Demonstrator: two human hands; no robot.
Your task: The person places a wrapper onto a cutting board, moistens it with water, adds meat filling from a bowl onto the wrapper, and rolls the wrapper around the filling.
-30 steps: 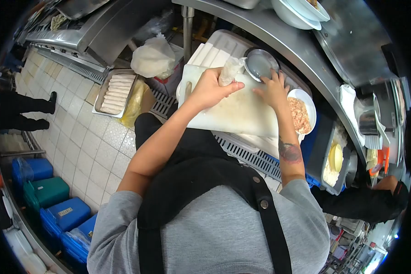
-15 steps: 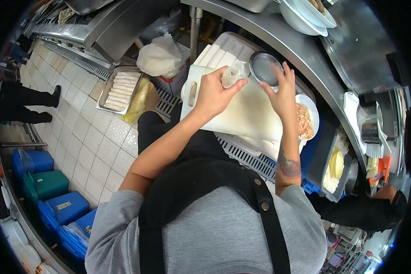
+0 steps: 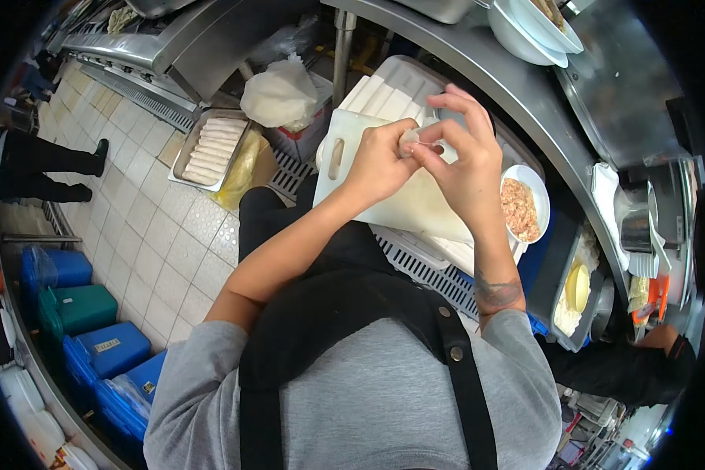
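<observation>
A translucent, pale spring roll (image 3: 409, 142) is in my left hand (image 3: 377, 163), whose fingers are wrapped round it above the board. My right hand (image 3: 471, 168) pinches at the open end of the wrapper with thumb and index finger, its other fingers raised. Beneath both hands lies a white cutting board (image 3: 427, 210) with a handle slot. Behind my right fingers, a round metal dish (image 3: 450, 115) is mostly hidden. Pinkish minced filling (image 3: 520, 210) fills a white bowl (image 3: 545, 200) right of the board. White strips (image 3: 376, 100) lie beyond the board's far edge.
On the floor at left, a metal tray (image 3: 182, 163) holds several pale rolls (image 3: 213, 149), beside a yellow plastic bag (image 3: 241, 174). A steel shelf (image 3: 478, 59) runs past the far side. Another person's legs (image 3: 51, 164) stand at far left. Lidded bins (image 3: 106, 352) line the lower left.
My right hand has moved left from over the metal dish to the roll and closed in a pinch at its end. My left hand still holds the roll, now turned slightly.
</observation>
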